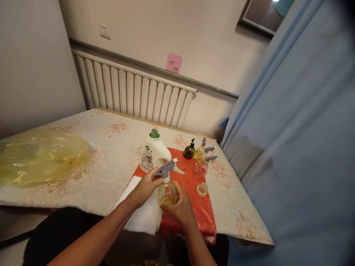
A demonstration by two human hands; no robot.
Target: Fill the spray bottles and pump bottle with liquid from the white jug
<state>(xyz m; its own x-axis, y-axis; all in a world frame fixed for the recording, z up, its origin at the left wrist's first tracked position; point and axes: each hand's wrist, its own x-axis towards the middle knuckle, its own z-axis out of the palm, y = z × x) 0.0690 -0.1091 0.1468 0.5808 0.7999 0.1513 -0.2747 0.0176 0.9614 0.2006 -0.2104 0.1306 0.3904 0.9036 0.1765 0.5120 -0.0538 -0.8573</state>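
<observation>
A clear round spray bottle (168, 193) with a grey-and-white trigger head (165, 169) and some yellowish liquid low inside is between my hands. My left hand (146, 188) grips it at the collar, just under the trigger head. Around the bottle's body and lower side, my right hand (180, 207) is wrapped. Just behind them stands a white jug (155, 152) with a handle and a printed label; something green (154, 133) sits in its open mouth. A pale cap (202, 189) lies to the right of my right hand on the red plastic sheet (191, 207).
Right of the jug stand a dark green pump bottle (189, 150), a pink spray bottle (200, 170) and yellowish spray bottles (199, 153). A white sheet (141, 216) lies at the front. A yellow plastic bag (41, 155) covers the table's left. A blue curtain (291, 129) hangs at right.
</observation>
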